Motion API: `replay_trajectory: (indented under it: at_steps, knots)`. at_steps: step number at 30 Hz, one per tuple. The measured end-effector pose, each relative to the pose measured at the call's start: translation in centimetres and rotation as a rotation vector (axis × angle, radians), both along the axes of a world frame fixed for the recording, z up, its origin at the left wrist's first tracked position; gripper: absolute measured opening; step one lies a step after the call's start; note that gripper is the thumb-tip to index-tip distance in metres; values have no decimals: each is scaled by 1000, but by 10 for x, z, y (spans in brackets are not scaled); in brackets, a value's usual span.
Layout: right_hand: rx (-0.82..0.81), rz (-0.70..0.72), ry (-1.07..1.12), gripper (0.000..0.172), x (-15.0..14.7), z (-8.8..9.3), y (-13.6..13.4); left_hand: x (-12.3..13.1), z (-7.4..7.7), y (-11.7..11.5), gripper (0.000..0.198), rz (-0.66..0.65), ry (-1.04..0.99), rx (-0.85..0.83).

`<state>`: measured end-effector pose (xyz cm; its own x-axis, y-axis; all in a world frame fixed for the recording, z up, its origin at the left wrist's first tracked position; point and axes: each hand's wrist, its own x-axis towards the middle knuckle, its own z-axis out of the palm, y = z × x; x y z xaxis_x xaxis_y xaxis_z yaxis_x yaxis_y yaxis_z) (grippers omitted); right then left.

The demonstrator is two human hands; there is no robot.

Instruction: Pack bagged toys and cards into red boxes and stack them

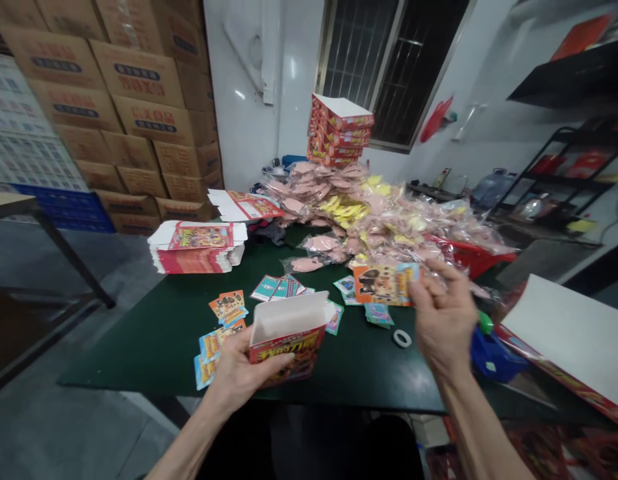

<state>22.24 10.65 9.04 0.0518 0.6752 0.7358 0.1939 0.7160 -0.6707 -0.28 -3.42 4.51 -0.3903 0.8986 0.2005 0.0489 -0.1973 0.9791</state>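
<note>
My left hand [243, 370] is closed around a red printed carton [299, 347], tilted, with its white top flap up. In my right hand [446, 310] I pinch an orange and blue printed card [383, 284], held up to the right of the carton. Beside my left hand lie several similar orange and blue cards [226, 307] on the green table [153, 333]. Behind the carton are teal-backed cards [279, 287]. More small cards [379, 314] lie below the held card, near a white tape roll [402, 339].
A large heap of clear-wrapped pink and yellow pieces [349, 207] covers the table's back. Flat cartons [196, 257] are stacked at left, and filled-out cartons [339, 133] stand behind the heap. A blue tape dispenser [496, 353] and a large white-lined carton [573, 333] sit at right.
</note>
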Motion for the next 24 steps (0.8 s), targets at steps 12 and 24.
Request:
replay_trajectory:
  at_steps: [12,24]
  knots:
    - [629,156,-624,37,-41,20,-58,-3,-2,6,34,-359,11,18]
    - [382,-21,-836,27,-56,-25,-84,11,-34,12,87,70,43,248]
